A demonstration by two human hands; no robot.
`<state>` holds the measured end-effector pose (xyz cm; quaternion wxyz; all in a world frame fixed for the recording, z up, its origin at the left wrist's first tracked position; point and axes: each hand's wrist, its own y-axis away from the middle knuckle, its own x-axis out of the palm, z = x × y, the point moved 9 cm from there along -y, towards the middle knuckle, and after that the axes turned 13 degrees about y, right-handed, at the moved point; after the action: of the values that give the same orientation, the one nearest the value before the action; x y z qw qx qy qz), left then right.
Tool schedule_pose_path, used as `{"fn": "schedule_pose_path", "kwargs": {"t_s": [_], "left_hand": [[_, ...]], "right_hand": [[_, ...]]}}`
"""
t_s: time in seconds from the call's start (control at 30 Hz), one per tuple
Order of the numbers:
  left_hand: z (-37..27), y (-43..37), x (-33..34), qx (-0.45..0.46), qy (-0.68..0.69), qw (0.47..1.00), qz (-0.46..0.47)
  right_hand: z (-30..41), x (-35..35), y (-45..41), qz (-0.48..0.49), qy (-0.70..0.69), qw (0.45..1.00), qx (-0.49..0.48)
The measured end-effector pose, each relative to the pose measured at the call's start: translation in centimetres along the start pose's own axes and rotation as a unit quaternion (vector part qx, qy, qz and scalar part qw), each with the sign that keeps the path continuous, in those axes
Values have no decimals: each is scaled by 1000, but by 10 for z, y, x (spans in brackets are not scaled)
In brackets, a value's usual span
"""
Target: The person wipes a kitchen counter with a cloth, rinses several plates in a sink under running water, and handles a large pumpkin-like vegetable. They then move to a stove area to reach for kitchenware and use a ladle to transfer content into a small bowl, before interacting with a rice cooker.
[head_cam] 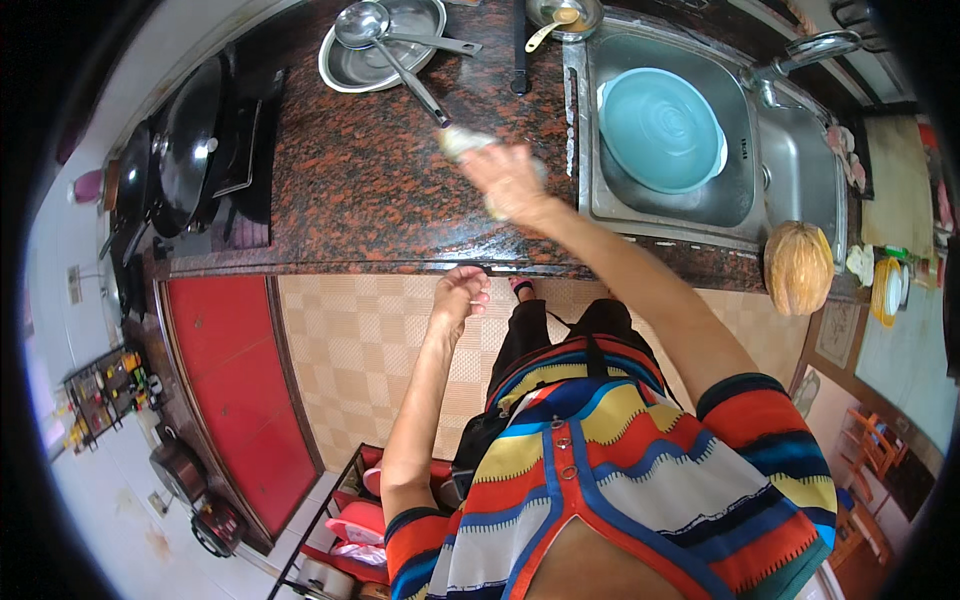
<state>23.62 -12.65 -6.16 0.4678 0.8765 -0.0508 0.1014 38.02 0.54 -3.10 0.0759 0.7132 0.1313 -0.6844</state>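
Observation:
My right hand (510, 180) presses flat on a pale, blurred cloth (465, 141) on the speckled red-and-black stone countertop (360, 180), left of the sink. My left hand (463, 291) hangs at the counter's front edge, fingers loosely curled, with nothing seen in it. Just beyond the cloth lies the handle end of a steel ladle (409, 79), whose bowl rests in an oval metal basin (346, 67) together with another grey-handled utensil (435, 43).
Right of my hand, a light blue plastic basin (660, 131) sits in the steel sink (739, 202) beside the faucet (814, 49). A pumpkin-like gourd (799, 268) stands at the right corner. A lidded wok (187, 146) is on the stove at left. A steel bowl (592, 21) holds a spoon.

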Motion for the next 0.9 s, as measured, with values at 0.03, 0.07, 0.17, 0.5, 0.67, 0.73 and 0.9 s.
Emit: {"fn": "schedule_pose_path", "kwargs": {"t_s": [0.03, 0.07, 0.17, 0.5, 0.67, 0.73, 0.9], "left_hand": [[-4, -3, -2, -2, -3, 1000, 0], [-8, -7, 0, 0, -13, 1000, 1], [-10, -24, 3, -22, -38, 998, 34], [-33, -16, 7, 6, -144, 990, 10], [-32, -15, 25, 29, -181, 982, 53], [-30, -18, 29, 21, -186, 980, 66], [-25, -33, 20, 50, -145, 986, 70]], "right_hand": [[-37, -1, 9, 46, -81, 993, 70], [-70, -20, 14, 3, 15, 996, 87], [-147, -47, 27, -221, 67, 969, 83], [-58, -86, 67, -219, -35, 970, 103], [25, -71, 104, -151, -98, 983, 24], [3, -57, 94, -106, -62, 991, 49], [-110, -56, 30, -180, -23, 969, 166]]}}
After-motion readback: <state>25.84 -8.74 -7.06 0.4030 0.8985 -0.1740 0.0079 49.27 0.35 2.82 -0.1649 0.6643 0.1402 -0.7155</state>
